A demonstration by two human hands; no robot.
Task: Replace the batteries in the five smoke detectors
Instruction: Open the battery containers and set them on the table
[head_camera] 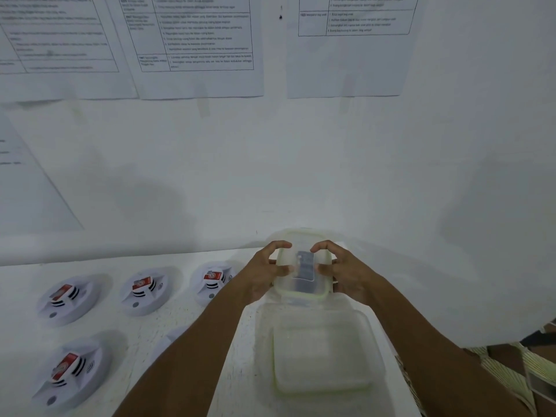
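Smoke detectors, white round plastic with red batteries [143,288], well left of left hand [264,273] and right hand [341,273], both clasping clear plastic lidded box [301,288].

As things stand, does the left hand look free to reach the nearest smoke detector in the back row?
Probably not right away: the left hand grips the clear container together with the right hand. The smoke detector lies just beside it, unobstructed, once it lets go.

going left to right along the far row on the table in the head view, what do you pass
Left detector → middle detector → right detector → left hand → small tub → right hand.
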